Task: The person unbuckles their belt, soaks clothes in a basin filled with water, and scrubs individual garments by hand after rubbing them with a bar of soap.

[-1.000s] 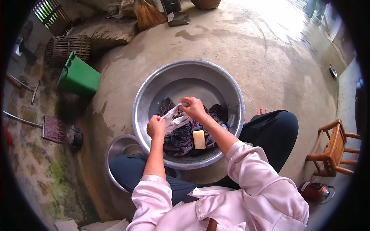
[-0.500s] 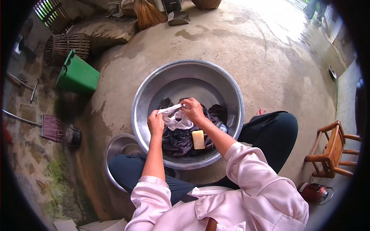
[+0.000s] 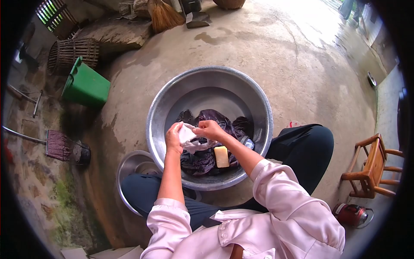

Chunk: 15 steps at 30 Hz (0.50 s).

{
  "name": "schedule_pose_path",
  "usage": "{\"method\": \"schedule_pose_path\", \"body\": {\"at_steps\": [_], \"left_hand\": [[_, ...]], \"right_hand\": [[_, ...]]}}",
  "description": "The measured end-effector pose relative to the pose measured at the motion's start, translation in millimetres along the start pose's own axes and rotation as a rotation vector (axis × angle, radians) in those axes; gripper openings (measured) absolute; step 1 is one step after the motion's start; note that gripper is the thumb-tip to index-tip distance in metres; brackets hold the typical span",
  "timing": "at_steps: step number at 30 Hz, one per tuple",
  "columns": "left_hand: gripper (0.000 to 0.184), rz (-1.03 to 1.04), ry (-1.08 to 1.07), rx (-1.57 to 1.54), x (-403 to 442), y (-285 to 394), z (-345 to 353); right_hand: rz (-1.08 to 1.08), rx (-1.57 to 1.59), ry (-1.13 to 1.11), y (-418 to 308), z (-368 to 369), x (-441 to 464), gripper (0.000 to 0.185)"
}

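Above the large metal basin (image 3: 172, 95) I hold a white wet cloth (image 3: 188, 134) between both hands. My left hand (image 3: 174, 137) grips its left side, with part of it spread over the fingers. Closed on its right side is my right hand (image 3: 210, 130). A loose end of the cloth hangs below, towards the dark clothes (image 3: 196, 160) heaped in the basin. On those clothes, under my right forearm, lies a yellow bar of soap (image 3: 221, 156). A bluish object (image 3: 247, 143), partly hidden, is at the basin's right side.
A smaller metal basin (image 3: 128, 168) stands at my left knee. Further left are a green bin (image 3: 88, 84) and a mop head (image 3: 58, 145) beside a black bucket (image 3: 82, 153). To the right are a wooden chair (image 3: 370, 170) and a red thermos (image 3: 350, 215). A broom (image 3: 166, 17) is at the back.
My right hand has come down and slightly left, closer to my left hand. The cloth, stretched in a strip before, is now bunched and partly spread at my left hand.
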<state>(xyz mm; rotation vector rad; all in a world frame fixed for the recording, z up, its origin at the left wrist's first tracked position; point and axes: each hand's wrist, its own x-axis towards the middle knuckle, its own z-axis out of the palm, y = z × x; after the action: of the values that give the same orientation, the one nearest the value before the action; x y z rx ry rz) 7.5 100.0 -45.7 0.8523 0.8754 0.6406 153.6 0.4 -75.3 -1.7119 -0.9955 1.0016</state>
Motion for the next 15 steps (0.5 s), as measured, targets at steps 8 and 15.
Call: {"method": "schedule_pose_path", "body": {"at_steps": [8,15], "left_hand": [[0.006,-0.06,-0.176,-0.11,-8,7,9],[0.006,-0.075,-0.284,0.01,-31,27,34]], "right_hand": [[-0.297,-0.468,0.351,47,9,10,0.024],[0.046,-0.376,0.468,32,1,3,0.032]]}}
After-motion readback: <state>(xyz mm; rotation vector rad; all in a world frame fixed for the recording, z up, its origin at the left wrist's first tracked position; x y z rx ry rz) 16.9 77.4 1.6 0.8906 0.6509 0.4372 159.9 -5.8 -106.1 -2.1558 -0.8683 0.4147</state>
